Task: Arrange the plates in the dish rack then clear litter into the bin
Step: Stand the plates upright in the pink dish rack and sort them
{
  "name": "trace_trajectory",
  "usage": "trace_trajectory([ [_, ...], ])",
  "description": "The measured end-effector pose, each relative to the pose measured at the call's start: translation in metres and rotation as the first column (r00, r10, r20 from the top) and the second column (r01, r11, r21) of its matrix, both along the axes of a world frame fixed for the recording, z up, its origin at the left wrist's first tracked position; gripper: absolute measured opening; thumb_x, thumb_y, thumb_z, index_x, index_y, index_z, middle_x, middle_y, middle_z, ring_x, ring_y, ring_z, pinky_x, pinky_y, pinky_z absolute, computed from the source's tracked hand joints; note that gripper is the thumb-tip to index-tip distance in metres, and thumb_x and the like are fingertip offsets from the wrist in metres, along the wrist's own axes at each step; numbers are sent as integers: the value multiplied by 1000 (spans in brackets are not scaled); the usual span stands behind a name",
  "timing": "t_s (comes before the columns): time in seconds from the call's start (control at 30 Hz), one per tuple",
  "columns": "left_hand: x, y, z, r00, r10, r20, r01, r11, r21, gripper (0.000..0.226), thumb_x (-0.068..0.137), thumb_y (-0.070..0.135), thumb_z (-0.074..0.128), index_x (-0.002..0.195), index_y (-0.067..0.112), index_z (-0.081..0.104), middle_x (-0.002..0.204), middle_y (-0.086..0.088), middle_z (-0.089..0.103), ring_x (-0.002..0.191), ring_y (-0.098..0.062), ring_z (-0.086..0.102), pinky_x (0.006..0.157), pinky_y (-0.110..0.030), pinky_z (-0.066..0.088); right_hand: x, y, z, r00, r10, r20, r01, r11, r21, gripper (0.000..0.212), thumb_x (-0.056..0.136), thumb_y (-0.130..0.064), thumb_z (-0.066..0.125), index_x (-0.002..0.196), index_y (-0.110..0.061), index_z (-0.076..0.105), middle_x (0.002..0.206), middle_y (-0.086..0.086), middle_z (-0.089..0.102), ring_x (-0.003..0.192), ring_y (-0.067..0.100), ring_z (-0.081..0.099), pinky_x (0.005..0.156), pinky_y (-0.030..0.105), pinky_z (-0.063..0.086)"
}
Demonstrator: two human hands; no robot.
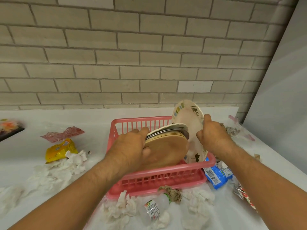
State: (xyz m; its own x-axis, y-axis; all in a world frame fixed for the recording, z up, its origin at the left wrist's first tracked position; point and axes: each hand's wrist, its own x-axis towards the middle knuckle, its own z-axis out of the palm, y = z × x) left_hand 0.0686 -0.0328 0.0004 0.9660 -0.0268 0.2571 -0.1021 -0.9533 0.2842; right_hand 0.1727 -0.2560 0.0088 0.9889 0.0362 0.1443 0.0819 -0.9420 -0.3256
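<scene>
Nearest, at six o'clock of the rack, crumpled white tissues (123,208) lie in soft heaps on the white table (99,117). Among them lies a clear plastic bottle (154,208) on its side, with a printed label and a green neck ring. A wad of brown paper (172,193) sits just beside its neck. At four o'clock a glossy blue packet (216,176) with a barcode touches the rack's corner.

The dish rack (162,178) is pink plastic, rectangular, with slatted walls and a flat drip tray beneath.

Both bare forearms reach in from the bottom edge. The left hand (131,146) grips a stack of plates (166,150), fingers curled over the top rims and thumb on the front face. The stack leans on edge inside the rack; its front plate is smooth, round and tan, with paler and grey rims behind. The right hand (212,136) pinches the right rim of a patterned plate (189,117). This cream plate, printed with leaves and small coloured squares, stands nearly upright at the rack's three o'clock end, its lower edge inside the wall.

At nine o'clock lie more tissues, a crinkled yellow packet (59,150) and a red wrapper (63,133). Beyond rises a grey brick wall (132,55).
</scene>
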Motion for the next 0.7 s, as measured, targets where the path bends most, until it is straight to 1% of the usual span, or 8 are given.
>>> trace_trajectory([
  [0.1,3,1,0,1000,-9,-12,9,1000,27,26,88,28,54,112,29,45,94,5,55,82,-17,56,71,-31,51,-1,-2,-1,1000,6,4,-6,1000,9,37,92,-15,50,125,-11,33,87,8,52,81,30,58,68,43,56],
  [0.2,8,13,4,998,-38,-58,40,998,40,18,89,25,55,100,30,43,92,7,55,80,-13,53,67,-25,42,-3,-1,-2,999,32,20,-32,999,-15,36,93,-15,49,125,-10,33,88,8,52,80,29,57,63,39,52],
  [0.27,10,25,9,995,-51,-83,54,998,44,19,85,22,57,95,32,45,89,10,55,78,-11,53,64,-25,39,-3,-1,-2,999,37,21,-37,999,-21,36,93,-14,49,125,-9,33,87,9,52,80,29,57,62,39,52],
  [0.33,12,36,12,995,-46,-91,50,998,42,22,81,20,58,92,36,47,82,14,55,76,-11,54,63,-26,40,-3,-1,-2,999,30,18,-30,999,-18,35,93,-13,48,124,-8,33,83,7,50,78,29,57,60,38,51],
  [0.4,13,42,14,993,-48,-104,52,998,41,24,81,19,58,90,38,46,80,16,54,78,-12,55,66,-28,43,-3,-1,-3,999,24,24,-23,1000,-19,35,92,-12,47,124,-7,34,75,4,46,75,27,54,53,34,43],
  [0.47,13,46,15,993,-49,-108,53,998,38,26,82,18,58,90,39,45,81,14,55,80,-15,56,71,-31,47,-3,1,-5,999,16,33,-16,1000,-11,33,92,-11,47,122,-7,34,71,3,43,71,25,50,51,32,38],
  [0.57,14,52,13,994,-45,-96,48,998,27,24,83,18,59,93,36,49,86,9,58,83,-18,58,76,-35,50,-4,5,-6,999,5,39,-5,1000,11,32,92,-10,47,122,-7,35,70,2,41,69,23,48,49,31,36],
  [0.7,16,54,11,995,-63,-81,65,998,21,23,83,18,58,94,36,49,85,11,58,82,-17,58,75,-36,51,-5,7,-7,999,-6,46,5,1000,14,33,92,-10,47,123,-6,35,69,2,40,62,18,42,43,28,30],
])
